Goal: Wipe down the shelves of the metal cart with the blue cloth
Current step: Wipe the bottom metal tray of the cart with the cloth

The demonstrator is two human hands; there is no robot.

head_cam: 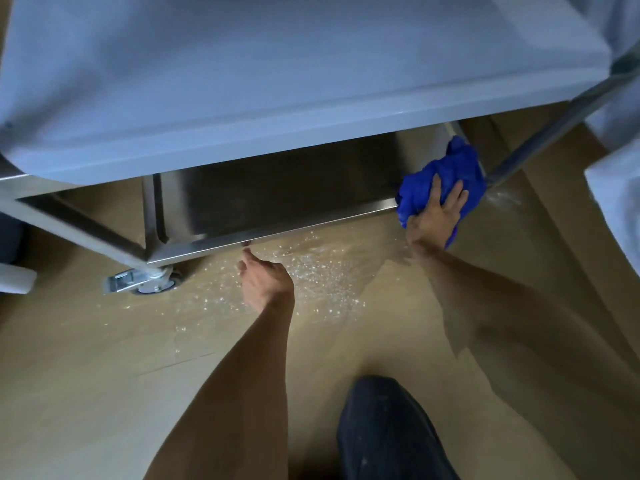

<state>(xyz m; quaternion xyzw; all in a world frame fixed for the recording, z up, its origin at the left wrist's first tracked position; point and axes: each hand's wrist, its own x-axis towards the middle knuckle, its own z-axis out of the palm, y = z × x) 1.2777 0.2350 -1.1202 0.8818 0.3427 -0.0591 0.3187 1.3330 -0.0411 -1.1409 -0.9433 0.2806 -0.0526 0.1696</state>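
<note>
The metal cart fills the upper half of the view, its top shelf (277,81) looking pale blue-grey. Below it shows the steel bottom shelf (277,202). My right hand (436,216) presses the crumpled blue cloth (446,174) onto the right front corner of that bottom shelf, fingers spread over the cloth. My left hand (265,278) hovers just in front of the bottom shelf's front lip, fingers loosely curled and a fingertip touching or nearly touching the edge. It holds nothing that I can see.
White crumbs (311,271) lie scattered over the wooden floor in front of the cart. A locking caster wheel (145,280) stands at the front left. A steel leg (554,126) slants at the right. My dark-trousered knee (391,427) is at the bottom.
</note>
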